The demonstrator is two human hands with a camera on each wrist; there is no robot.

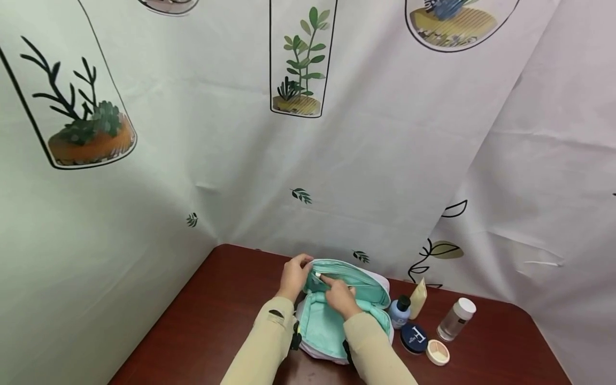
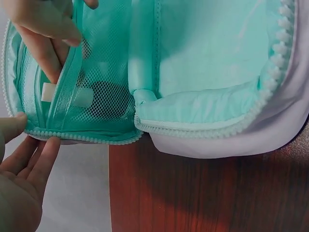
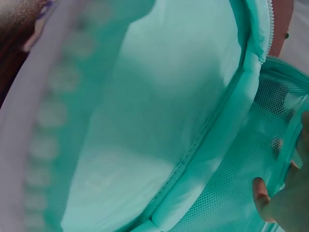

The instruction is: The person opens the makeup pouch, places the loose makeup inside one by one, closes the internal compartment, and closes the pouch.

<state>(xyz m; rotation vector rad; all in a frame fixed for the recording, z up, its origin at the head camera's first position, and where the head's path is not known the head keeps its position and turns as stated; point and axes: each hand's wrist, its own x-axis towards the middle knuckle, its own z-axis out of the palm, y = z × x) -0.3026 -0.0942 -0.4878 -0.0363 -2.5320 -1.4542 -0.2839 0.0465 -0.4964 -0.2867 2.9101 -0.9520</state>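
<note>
A cosmetic bag [image 1: 323,327] with mint lining and a pale outer shell stands unzipped, its lid raised at the back. My left hand [image 1: 292,278] pinches the lid's zippered edge at its upper left corner, thumb inside and fingers behind. Extended fingers of my right hand [image 1: 341,297] reach into the lid's mesh pocket [image 2: 108,48], touching near a small white cylindrical item [image 2: 83,97] that lies partly behind the mesh. Beside that item, a dark round thing [image 2: 110,100] shows through the netting. The bag's main compartment [image 3: 164,96] holds nothing visible.
Right of the bag stand a blue bottle with black cap [image 1: 399,313], a cream tube [image 1: 418,299] and a clear bottle with white lid [image 1: 455,320]. A dark blue round case [image 1: 413,339] and a small round palette [image 1: 438,353] lie before them. Patterned cloth [image 1: 250,160] hangs behind the table [image 1: 216,315].
</note>
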